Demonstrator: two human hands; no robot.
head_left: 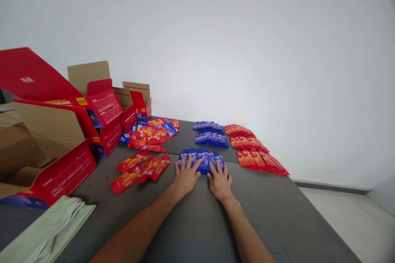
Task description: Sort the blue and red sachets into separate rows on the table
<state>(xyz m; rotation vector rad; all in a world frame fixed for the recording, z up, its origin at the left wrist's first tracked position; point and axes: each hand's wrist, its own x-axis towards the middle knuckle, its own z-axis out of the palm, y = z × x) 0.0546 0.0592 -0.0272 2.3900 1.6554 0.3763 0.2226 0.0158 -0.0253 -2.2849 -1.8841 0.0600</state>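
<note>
a fanned row of blue sachets (200, 158) is pressed flat on the grey desk (277, 222), about midway across it and a little nearer the far edge than the near one. the left hand (186, 177) is laid palm down on the left part of the row, its fingers spread apart over the packets. the right hand (219, 181) is laid just beside it on the right part, fingers likewise spread and flat; nothing is gripped by either hand. two more rows of blue sachets (210, 133) are seen beyond, near the far edge. rows of red sachets (257, 151) are lined toward the far right corner. loose red sachets (140, 169) are scattered left of the hands. open red cartons (101, 119) are stacked at the left edge, and a pale green cloth (52, 226) is draped at the near left corner.
</note>
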